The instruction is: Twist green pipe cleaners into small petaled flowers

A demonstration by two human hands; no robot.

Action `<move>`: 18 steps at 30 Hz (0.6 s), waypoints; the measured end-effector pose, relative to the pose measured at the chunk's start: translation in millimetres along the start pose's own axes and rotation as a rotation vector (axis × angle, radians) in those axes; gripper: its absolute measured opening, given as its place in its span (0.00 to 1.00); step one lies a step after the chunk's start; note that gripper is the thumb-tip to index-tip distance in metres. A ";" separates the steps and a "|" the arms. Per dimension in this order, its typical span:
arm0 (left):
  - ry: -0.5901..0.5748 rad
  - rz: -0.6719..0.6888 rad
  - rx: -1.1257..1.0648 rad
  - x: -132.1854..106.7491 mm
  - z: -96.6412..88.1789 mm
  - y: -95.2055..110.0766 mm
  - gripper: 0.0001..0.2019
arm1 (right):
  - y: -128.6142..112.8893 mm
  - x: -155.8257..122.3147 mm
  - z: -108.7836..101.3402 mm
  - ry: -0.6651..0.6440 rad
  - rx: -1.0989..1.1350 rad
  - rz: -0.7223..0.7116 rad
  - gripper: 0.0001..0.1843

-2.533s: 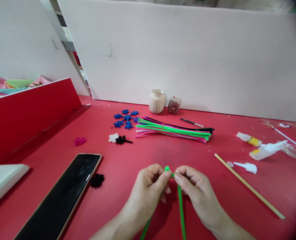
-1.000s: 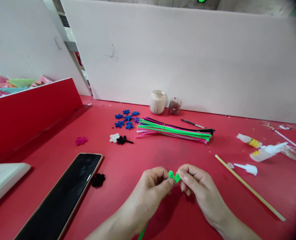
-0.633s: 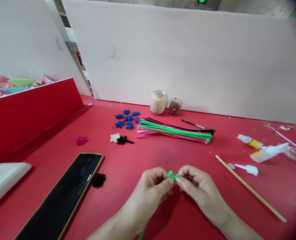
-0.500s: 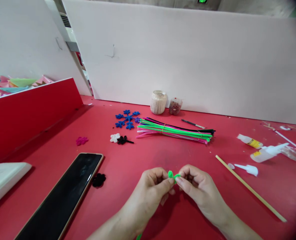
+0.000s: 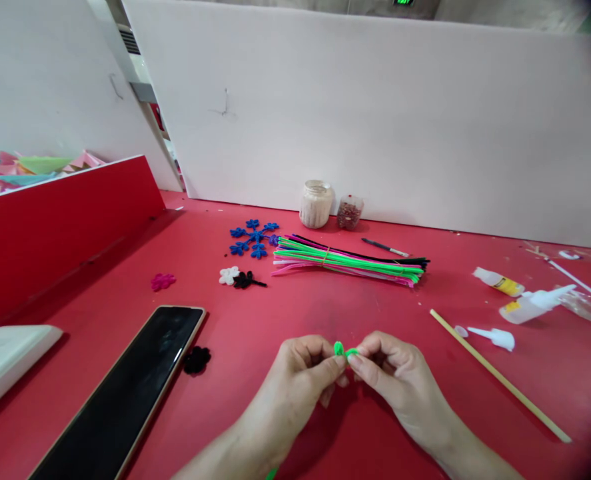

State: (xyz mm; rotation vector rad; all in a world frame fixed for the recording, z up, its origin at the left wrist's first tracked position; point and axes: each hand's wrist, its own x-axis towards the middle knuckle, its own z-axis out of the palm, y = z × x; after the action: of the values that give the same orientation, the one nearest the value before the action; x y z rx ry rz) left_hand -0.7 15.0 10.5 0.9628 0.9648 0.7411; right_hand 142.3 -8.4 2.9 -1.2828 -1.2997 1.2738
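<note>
Between my fingertips is a bright green pipe cleaner (image 5: pixel 339 349), bent into small loops. My left hand (image 5: pixel 302 377) pinches it between thumb and forefinger. From the other side my right hand (image 5: pixel 395 373) pinches a loop of the same piece. A green tail shows below my left wrist; the part inside the fingers is hidden. Beyond the hands lies a banded bundle of pipe cleaners (image 5: pixel 350 262) in green, black, pink and white. Left of it are a blue snowflake-like shape (image 5: pixel 256 237), a white flower (image 5: pixel 228 275) and a black flower with a stem (image 5: pixel 245 280).
A phone (image 5: pixel 120 393) and a black flower (image 5: pixel 196 361) lie left, a pink flower (image 5: pixel 162 281) farther back. At right are a wooden stick (image 5: pixel 500 375) and glue bottles (image 5: pixel 530 307). A white jar (image 5: pixel 316 205) and a clear cup (image 5: pixel 350 212) stand by the white panel (image 5: pixel 375 113).
Both hands keep their pinch on the green pipe cleaner, shifted very slightly left. The green tail by my left wrist shows a little less. Things on the table stay where they were.
</note>
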 end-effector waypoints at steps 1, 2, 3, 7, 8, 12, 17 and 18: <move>-0.003 0.002 0.003 0.4 -0.2 -0.2 0.08 | -0.1 0.0 0.2 0.001 0.002 0.005 0.10; -0.005 0.004 0.010 0.9 -0.5 -0.6 0.08 | 0.0 -0.1 0.3 0.002 0.003 0.010 0.10; -0.007 0.003 0.019 1.5 -0.8 -1.0 0.09 | 0.2 -0.1 0.4 0.002 0.005 0.013 0.10; -0.018 -0.035 0.067 3.1 -2.3 -1.7 0.10 | 1.7 -0.3 -0.4 0.012 -0.005 0.023 0.10; -0.017 -0.034 0.079 3.0 -2.7 -1.2 0.10 | 2.0 -0.4 -0.9 0.013 -0.011 0.024 0.11; -0.023 0.018 0.090 -0.1 -2.9 2.8 0.09 | 0.8 -1.1 -2.8 -0.043 -0.016 0.013 0.10; -0.067 -0.017 0.109 -2.8 -1.4 7.7 0.10 | -0.8 -0.9 -3.8 -0.059 -0.060 -0.029 0.09; -0.068 -0.024 0.116 -2.9 -1.0 8.2 0.10 | -0.6 -1.0 -3.7 -0.043 -0.083 -0.037 0.10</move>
State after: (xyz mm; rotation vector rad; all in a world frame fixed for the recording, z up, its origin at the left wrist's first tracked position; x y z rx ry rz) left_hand -3.6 16.1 18.7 1.0693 0.9665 0.6343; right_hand 145.9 -9.0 3.8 -1.2897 -1.4136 1.2392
